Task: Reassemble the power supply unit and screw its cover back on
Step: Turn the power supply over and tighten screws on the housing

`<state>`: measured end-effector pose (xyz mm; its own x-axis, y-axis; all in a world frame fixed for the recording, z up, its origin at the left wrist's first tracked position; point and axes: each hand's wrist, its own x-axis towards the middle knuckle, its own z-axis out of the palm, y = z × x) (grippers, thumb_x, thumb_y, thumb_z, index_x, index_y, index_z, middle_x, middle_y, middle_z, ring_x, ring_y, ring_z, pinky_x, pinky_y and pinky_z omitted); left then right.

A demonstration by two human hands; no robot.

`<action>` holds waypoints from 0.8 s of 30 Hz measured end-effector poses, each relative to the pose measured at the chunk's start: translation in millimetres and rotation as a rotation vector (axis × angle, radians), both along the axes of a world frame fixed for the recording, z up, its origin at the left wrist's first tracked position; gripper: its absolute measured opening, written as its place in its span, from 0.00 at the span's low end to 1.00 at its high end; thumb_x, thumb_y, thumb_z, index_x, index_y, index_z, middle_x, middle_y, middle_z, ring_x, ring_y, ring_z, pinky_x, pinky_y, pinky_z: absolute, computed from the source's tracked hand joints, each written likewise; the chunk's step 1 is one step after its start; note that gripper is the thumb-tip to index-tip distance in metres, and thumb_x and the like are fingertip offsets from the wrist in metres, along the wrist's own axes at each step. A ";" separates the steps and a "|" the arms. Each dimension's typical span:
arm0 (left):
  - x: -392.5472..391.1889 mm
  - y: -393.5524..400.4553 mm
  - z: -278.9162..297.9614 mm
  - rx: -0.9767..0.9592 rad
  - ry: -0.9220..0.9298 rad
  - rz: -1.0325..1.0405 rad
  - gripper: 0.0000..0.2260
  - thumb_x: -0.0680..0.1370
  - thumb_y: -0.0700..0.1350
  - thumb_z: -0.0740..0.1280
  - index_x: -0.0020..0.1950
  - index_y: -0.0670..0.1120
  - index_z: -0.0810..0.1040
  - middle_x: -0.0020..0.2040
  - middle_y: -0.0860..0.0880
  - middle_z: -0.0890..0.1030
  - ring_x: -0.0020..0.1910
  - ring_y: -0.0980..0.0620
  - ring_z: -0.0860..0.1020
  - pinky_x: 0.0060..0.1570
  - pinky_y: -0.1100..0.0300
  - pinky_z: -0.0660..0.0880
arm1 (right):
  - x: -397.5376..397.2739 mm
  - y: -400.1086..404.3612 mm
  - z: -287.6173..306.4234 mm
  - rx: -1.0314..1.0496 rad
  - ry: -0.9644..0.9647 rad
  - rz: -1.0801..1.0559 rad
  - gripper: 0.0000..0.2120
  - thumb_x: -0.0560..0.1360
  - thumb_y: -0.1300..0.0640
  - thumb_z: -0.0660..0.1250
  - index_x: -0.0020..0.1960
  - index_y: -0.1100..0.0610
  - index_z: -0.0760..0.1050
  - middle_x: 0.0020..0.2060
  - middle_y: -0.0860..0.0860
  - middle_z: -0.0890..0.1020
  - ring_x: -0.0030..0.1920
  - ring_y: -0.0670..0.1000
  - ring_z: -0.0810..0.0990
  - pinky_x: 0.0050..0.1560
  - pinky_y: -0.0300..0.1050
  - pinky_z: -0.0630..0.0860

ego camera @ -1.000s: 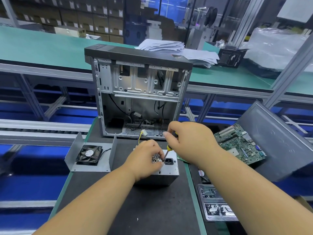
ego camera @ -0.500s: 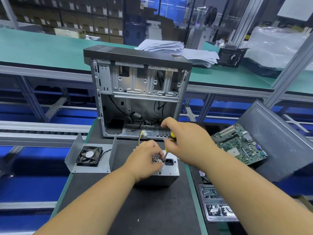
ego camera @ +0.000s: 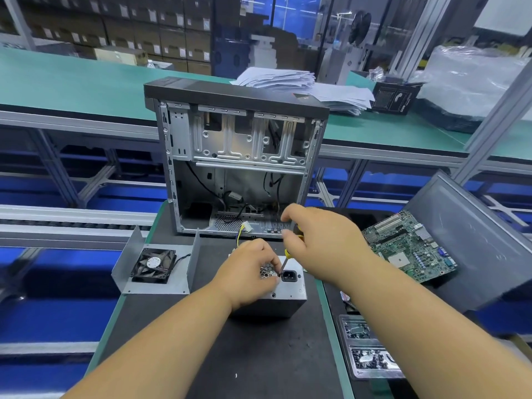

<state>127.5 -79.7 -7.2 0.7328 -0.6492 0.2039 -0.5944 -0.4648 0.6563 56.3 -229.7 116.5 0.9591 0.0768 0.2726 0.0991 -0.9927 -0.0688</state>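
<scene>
The grey metal power supply unit [ego camera: 290, 292] sits on the black mat in front of me, its socket face turned up. My left hand [ego camera: 247, 272] rests on its top, fingers pinched at the screwdriver tip beside the black power socket [ego camera: 288, 275]. My right hand [ego camera: 319, 243] grips the yellow-and-black handle of a screwdriver [ego camera: 285, 259], whose shaft slants down onto the unit's face. Whether a screw sits under the tip is hidden by my fingers. The U-shaped metal cover with a black fan [ego camera: 154, 266] lies apart on the left.
An open computer case [ego camera: 236, 156] stands upright just behind the unit, with yellow wires [ego camera: 244, 227] trailing out. A green motherboard [ego camera: 408, 246] leans on a grey side panel [ego camera: 472, 240] at the right. Screw trays [ego camera: 365, 349] lie at the lower right.
My right hand has risen and shifted slightly, turning on the screwdriver handle, with fingers now spread more on top. My left hand and the unit stay where they were.
</scene>
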 end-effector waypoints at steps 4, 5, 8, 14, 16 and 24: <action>-1.1 -0.4 1.0 0.000 -0.003 0.004 0.05 0.70 0.49 0.71 0.43 0.58 0.78 0.50 0.59 0.73 0.55 0.59 0.68 0.56 0.60 0.69 | 0.2 -1.0 2.0 0.015 -0.014 0.038 0.15 0.77 0.49 0.61 0.62 0.47 0.68 0.32 0.43 0.69 0.33 0.46 0.70 0.29 0.42 0.60; -1.5 -0.4 1.0 -0.002 0.000 0.004 0.05 0.71 0.48 0.71 0.43 0.58 0.78 0.50 0.59 0.73 0.55 0.58 0.68 0.56 0.60 0.69 | -0.3 -0.8 2.0 -0.043 -0.027 0.006 0.13 0.78 0.45 0.60 0.61 0.47 0.68 0.30 0.45 0.69 0.32 0.47 0.70 0.27 0.43 0.59; -1.3 0.0 0.9 -0.004 0.009 0.002 0.06 0.71 0.48 0.72 0.43 0.59 0.78 0.50 0.60 0.73 0.55 0.59 0.68 0.57 0.59 0.69 | -1.8 -1.6 2.0 -0.098 -0.015 -0.052 0.13 0.79 0.39 0.55 0.53 0.47 0.71 0.30 0.45 0.72 0.33 0.48 0.72 0.28 0.42 0.60; -1.0 -0.5 0.8 0.001 -0.004 0.003 0.05 0.71 0.48 0.71 0.43 0.58 0.78 0.50 0.59 0.73 0.55 0.58 0.68 0.57 0.58 0.70 | -2.1 -0.3 3.8 0.001 -0.018 0.055 0.13 0.78 0.47 0.60 0.62 0.46 0.70 0.35 0.43 0.72 0.37 0.49 0.71 0.32 0.44 0.62; -1.4 -0.4 1.1 0.001 -0.003 0.001 0.06 0.71 0.48 0.72 0.43 0.59 0.77 0.50 0.60 0.73 0.55 0.58 0.68 0.58 0.58 0.70 | -3.3 -0.1 2.2 -0.085 -0.037 0.000 0.14 0.79 0.39 0.56 0.59 0.45 0.70 0.32 0.44 0.75 0.35 0.49 0.73 0.29 0.43 0.60; -1.9 -0.4 1.4 0.012 -0.014 0.002 0.05 0.71 0.49 0.72 0.42 0.58 0.77 0.50 0.59 0.73 0.56 0.57 0.68 0.57 0.58 0.70 | -4.1 1.1 3.9 0.014 -0.008 0.095 0.09 0.78 0.48 0.60 0.56 0.49 0.66 0.31 0.43 0.68 0.32 0.47 0.70 0.28 0.42 0.58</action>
<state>125.6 -80.2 -5.9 0.7310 -0.6503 0.2066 -0.6029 -0.4736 0.6420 52.2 -228.6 120.5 0.9455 0.1631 0.2819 0.1930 -0.9778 -0.0818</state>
